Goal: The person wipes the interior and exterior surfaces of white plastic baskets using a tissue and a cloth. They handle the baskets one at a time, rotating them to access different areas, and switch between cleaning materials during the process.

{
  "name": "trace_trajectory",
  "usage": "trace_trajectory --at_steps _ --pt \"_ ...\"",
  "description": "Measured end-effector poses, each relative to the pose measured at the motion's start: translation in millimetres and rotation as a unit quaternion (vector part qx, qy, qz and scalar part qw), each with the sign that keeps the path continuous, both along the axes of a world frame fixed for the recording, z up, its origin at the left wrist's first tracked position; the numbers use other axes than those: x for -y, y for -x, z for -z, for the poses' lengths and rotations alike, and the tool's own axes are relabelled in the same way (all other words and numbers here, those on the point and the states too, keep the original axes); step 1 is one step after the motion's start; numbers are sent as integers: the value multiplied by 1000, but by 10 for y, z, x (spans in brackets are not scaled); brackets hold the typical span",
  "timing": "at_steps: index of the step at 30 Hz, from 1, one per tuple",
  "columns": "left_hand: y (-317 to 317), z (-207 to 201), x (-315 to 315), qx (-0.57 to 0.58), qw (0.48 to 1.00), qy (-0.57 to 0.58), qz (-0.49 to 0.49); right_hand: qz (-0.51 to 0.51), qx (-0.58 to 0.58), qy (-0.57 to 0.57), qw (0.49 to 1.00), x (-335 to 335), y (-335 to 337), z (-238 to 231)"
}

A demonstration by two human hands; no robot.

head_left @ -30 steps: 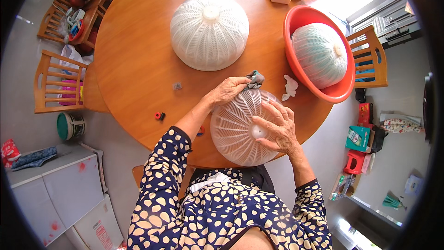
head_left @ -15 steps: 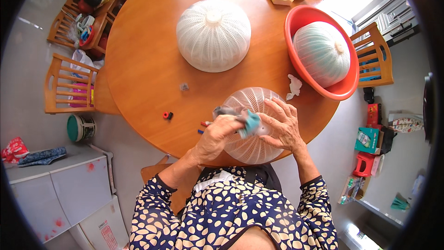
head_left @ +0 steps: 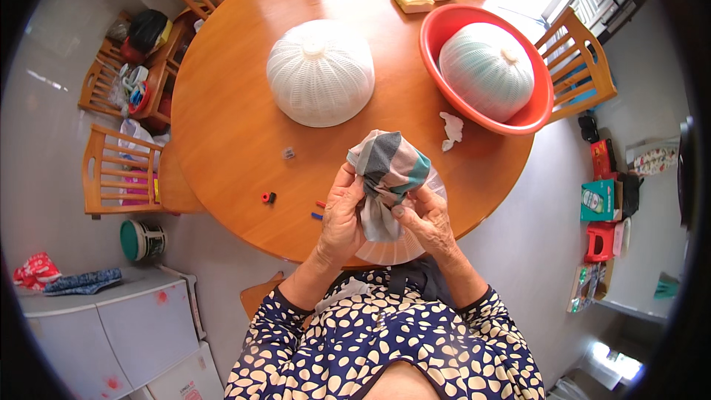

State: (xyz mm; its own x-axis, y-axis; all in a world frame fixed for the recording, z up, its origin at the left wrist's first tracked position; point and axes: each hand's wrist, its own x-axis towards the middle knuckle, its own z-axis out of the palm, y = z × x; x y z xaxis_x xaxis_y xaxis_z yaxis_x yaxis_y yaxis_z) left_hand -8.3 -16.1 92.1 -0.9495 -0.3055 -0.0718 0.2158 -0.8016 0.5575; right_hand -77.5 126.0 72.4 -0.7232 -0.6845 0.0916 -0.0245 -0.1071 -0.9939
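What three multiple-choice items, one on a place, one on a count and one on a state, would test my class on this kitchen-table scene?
1. Where does the pale green dome cover sit?
A. in the red basin
B. on a chair
C. on the floor

2. How many dome covers rest on or over the round table?
A. one
B. three
C. five

3. What are the two hands doing?
A. resting flat
B. both gripping a striped cloth
C. holding a cup

Answers: 1 A, the basin's rim rings it. 2 B, white cover, green one, and a clear one under the hands. 3 B, left hand and right hand pinch the cloth.
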Motion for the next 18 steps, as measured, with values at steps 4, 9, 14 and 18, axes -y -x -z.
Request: trace_trajectory --at_steps 4,9,14,18 --pt "42 15 -132 -16 999 44 -11 82 116 108 984 -65 -171 53" --pt "-7 118 -186 4 1000 12 20 169 -280 4 945 -207 -89 -81" --pt "27 32 -429 77 979 -177 64 197 -367 41 908 -268 -153 -325" --pt "0 149 -670 44 964 257 53 191 -209 100 954 -128 -307 18"
